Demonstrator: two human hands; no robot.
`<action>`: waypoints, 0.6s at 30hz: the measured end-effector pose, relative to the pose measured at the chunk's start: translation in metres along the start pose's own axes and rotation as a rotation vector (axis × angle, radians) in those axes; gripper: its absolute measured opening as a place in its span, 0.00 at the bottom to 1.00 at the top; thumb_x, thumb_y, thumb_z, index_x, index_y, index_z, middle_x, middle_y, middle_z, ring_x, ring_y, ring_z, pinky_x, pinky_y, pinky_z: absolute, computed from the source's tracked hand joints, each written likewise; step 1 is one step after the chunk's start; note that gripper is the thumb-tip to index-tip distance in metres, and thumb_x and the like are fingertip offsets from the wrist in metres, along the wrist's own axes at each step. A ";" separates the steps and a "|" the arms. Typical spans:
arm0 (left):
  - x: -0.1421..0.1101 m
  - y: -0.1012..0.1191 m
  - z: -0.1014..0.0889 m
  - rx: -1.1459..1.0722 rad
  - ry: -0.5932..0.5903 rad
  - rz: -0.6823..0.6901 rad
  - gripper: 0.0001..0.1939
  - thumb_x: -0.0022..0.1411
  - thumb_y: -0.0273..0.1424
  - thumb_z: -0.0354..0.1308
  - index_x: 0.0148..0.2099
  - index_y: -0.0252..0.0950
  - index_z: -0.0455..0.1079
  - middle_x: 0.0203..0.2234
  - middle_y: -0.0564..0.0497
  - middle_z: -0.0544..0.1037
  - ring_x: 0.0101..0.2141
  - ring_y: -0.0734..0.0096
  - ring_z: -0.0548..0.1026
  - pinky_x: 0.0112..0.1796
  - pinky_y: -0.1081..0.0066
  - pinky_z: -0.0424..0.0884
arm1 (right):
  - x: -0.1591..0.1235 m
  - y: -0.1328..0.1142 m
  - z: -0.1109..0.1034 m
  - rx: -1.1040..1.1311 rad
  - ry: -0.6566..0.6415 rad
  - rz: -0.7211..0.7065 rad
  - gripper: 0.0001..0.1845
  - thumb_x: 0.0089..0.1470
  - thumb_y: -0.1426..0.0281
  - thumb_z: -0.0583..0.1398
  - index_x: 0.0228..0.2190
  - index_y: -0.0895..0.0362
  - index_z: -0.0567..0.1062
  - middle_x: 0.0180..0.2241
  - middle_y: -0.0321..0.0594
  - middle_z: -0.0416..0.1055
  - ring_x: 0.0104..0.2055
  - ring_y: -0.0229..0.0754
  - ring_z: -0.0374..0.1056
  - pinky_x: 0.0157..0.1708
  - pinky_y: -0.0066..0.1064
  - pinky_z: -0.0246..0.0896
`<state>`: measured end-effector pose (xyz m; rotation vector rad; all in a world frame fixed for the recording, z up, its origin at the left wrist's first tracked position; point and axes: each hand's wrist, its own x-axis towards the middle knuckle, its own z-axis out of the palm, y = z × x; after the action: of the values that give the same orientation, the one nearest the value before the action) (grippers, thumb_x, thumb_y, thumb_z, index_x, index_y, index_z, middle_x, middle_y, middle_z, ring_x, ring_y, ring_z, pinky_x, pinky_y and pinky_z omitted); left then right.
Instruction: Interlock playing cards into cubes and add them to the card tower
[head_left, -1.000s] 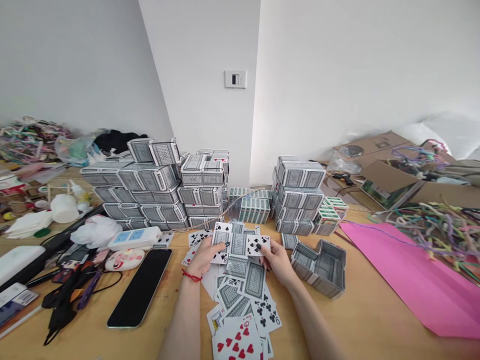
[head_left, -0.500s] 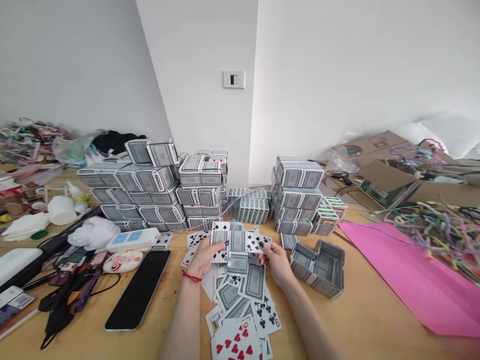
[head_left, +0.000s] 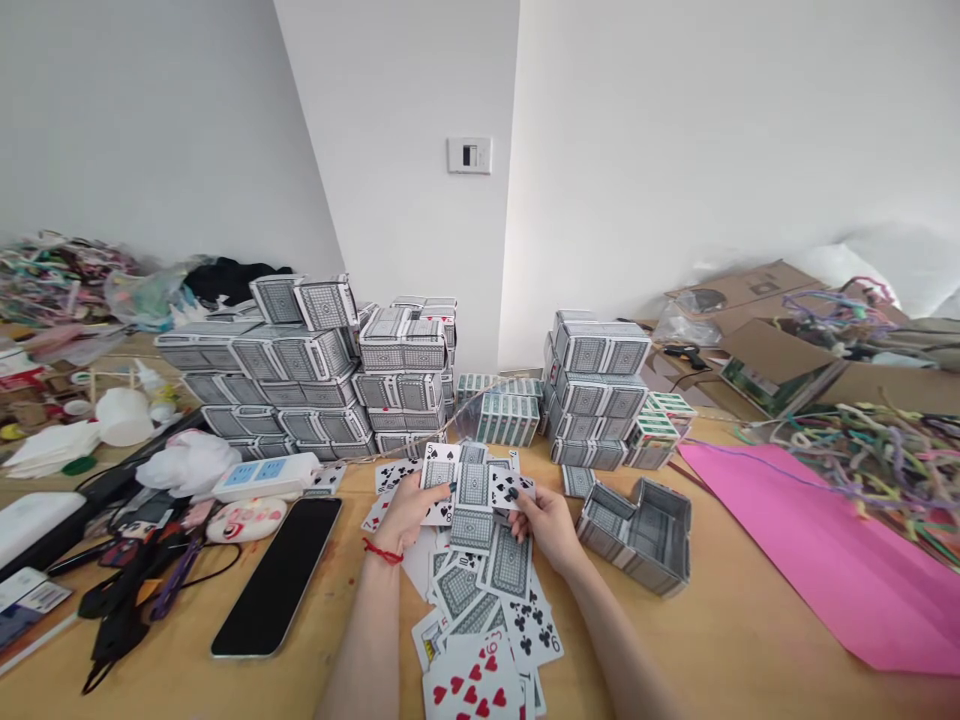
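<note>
Loose cards point(head_left: 474, 680) lie scattered, faces and backs mixed, on the near tabletop point(head_left: 697, 665). Past them I see the overlapping cards point(head_left: 473, 485) between both hands — the left hand point(head_left: 405, 515) has its fingers pinching their left side, the right hand point(head_left: 549, 522) its fingers pinching their right. An open box point(head_left: 645, 535) sits right of that hand; stacked blocks point(head_left: 300, 355) stand beyond — behind them, a white wall point(head_left: 420, 80).

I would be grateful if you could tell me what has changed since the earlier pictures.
The right hand has shifted slightly inward, toward the left hand, and its black-suited card looks more tilted. Nothing was visibly grasped or released; the phone and open box stayed put.
</note>
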<state>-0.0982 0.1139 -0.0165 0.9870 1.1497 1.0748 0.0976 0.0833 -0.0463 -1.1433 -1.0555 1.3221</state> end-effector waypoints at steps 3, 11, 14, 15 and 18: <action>0.001 -0.001 -0.001 0.011 -0.058 -0.001 0.15 0.39 0.29 0.63 0.34 0.32 0.73 0.27 0.48 0.79 0.33 0.62 0.75 0.35 0.67 0.68 | 0.001 -0.002 -0.003 -0.105 -0.031 -0.034 0.23 0.41 0.50 0.57 0.14 0.56 0.63 0.10 0.30 0.60 0.10 0.31 0.51 0.11 0.24 0.43; 0.000 -0.002 0.000 0.026 -0.101 0.017 0.14 0.39 0.30 0.64 0.33 0.32 0.73 0.28 0.47 0.79 0.34 0.61 0.75 0.36 0.67 0.68 | 0.003 -0.004 -0.007 -0.179 -0.091 -0.040 0.24 0.43 0.50 0.56 0.12 0.56 0.59 0.09 0.30 0.55 0.14 0.31 0.47 0.16 0.25 0.42; -0.001 0.000 0.004 0.020 -0.131 0.034 0.15 0.39 0.31 0.65 0.34 0.32 0.73 0.29 0.46 0.79 0.35 0.60 0.75 0.37 0.66 0.68 | 0.002 -0.001 -0.001 -0.209 -0.099 -0.084 0.25 0.44 0.50 0.55 0.12 0.55 0.58 0.10 0.30 0.54 0.15 0.32 0.49 0.16 0.25 0.44; -0.001 0.000 0.006 0.018 -0.144 0.037 0.16 0.39 0.32 0.65 0.34 0.32 0.73 0.29 0.46 0.79 0.36 0.60 0.74 0.38 0.66 0.68 | 0.002 -0.001 0.001 -0.209 -0.088 -0.092 0.24 0.45 0.50 0.54 0.13 0.55 0.57 0.10 0.29 0.54 0.15 0.32 0.49 0.16 0.25 0.44; -0.002 0.001 0.010 0.017 -0.181 0.031 0.16 0.39 0.31 0.64 0.35 0.32 0.73 0.30 0.46 0.79 0.36 0.61 0.75 0.37 0.67 0.68 | 0.000 0.001 0.006 -0.204 -0.056 -0.085 0.24 0.45 0.49 0.54 0.15 0.54 0.57 0.10 0.28 0.53 0.14 0.32 0.48 0.15 0.25 0.43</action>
<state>-0.0886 0.1113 -0.0140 1.0961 0.9999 0.9800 0.0916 0.0828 -0.0463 -1.2027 -1.2889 1.2068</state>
